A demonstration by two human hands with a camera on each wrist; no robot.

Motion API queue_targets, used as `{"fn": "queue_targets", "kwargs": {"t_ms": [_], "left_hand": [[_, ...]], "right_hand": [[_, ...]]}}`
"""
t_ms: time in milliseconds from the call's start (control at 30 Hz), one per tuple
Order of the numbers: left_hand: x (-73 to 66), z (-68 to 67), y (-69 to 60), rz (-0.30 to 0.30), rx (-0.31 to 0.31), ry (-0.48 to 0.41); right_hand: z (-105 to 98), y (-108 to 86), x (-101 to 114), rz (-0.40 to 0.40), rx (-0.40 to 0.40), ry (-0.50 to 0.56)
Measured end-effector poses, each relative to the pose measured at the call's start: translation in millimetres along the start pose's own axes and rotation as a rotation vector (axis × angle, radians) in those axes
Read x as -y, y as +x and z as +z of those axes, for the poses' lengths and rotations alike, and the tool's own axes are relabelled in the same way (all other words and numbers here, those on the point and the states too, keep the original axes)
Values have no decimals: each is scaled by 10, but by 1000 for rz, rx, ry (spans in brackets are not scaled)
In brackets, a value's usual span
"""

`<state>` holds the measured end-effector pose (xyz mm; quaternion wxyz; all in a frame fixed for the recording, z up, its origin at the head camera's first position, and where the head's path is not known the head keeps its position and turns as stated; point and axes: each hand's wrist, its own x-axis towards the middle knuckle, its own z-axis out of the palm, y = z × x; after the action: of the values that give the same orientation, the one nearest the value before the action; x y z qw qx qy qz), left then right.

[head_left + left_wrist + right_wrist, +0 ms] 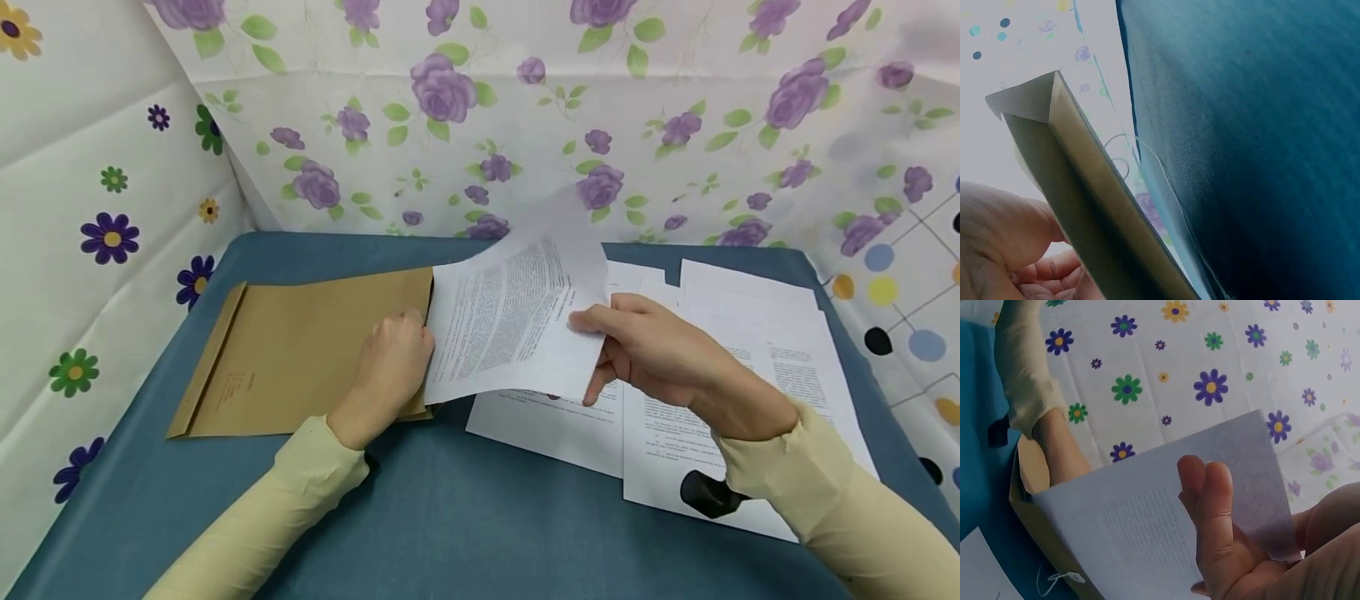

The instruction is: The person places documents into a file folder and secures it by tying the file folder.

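Note:
A brown paper envelope (322, 350) lies on the left of the table, its mouth facing right. The left hand (393, 358) grips the envelope's upper side at the mouth; in the left wrist view its fingers (1054, 275) curl by the gaping edge of the envelope (1110, 206). Between thumb and fingers, the right hand (652, 350) pinches a printed sheet (517, 317), bent upward, whose left end is at the envelope's mouth. The right wrist view shows the sheet (1129, 531) against the right hand (1222, 544), with the envelope's opening (1035, 469) beside it.
Several printed sheets (757, 333) lie overlapping on the right of the blue table (480, 517), partly under the right forearm. A thin white string (1060, 575) hangs at the envelope's edge. Flowered cloths (480, 108) stand behind and beside the table.

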<state>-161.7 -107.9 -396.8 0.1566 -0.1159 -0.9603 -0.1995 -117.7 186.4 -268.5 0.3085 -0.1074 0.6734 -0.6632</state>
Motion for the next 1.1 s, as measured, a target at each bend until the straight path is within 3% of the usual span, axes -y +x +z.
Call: {"fn": "queue_targets", "kwargs": {"t_ms": [133,300,433,800,1100], "left_hand": [[-1,-4,-11,6,-6,5],[-14,-11,-15,-1,-10,10],[-13,-6,-20,-4,-17,9],[-24,-17,-21,-7,-29,16],[-17,-17,-27,5,-46,18]], "right_hand": [[-55,60,-1,11,-14,-45],[-189,130,29,-15,-86,-108],[-300,180,25,-29,-124,-104],[-482,197,11,29,-178,-116],[-496,280,-22,34,-214,-95]]}}
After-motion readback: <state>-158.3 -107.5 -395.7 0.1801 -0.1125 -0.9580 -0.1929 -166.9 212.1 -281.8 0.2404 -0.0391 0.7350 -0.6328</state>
